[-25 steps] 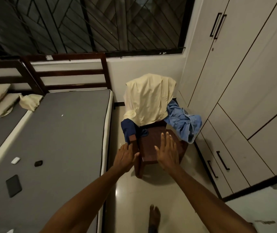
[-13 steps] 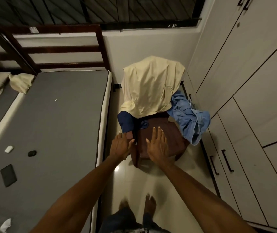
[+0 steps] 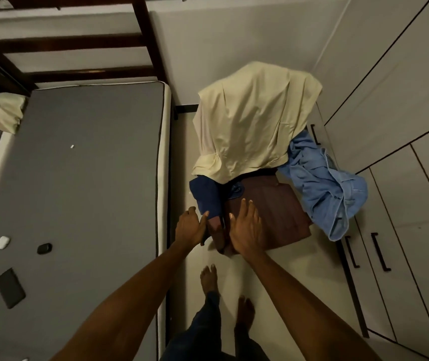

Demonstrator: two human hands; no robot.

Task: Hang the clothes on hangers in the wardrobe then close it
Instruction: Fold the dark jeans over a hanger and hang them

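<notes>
Here the clothes sit heaped on a chair [image 3: 281, 220] beside the closed wardrobe [image 3: 395, 105]: a cream garment [image 3: 252, 121] over its back, a light blue shirt [image 3: 330, 194] on its wardrobe side, a navy garment [image 3: 206, 194] on its other side. The right hand [image 3: 246, 226] lies flat, fingers straight, on the maroon garment [image 3: 283, 212] on the seat. The left hand [image 3: 190, 226] rests loosely spread against the chair's front corner, holding nothing.

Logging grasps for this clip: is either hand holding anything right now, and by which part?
Nothing is clearly held. The right hand lies flat, fingers straight, on the maroon garment. The left hand sits at the chair's front corner; a grip cannot be told.
</notes>
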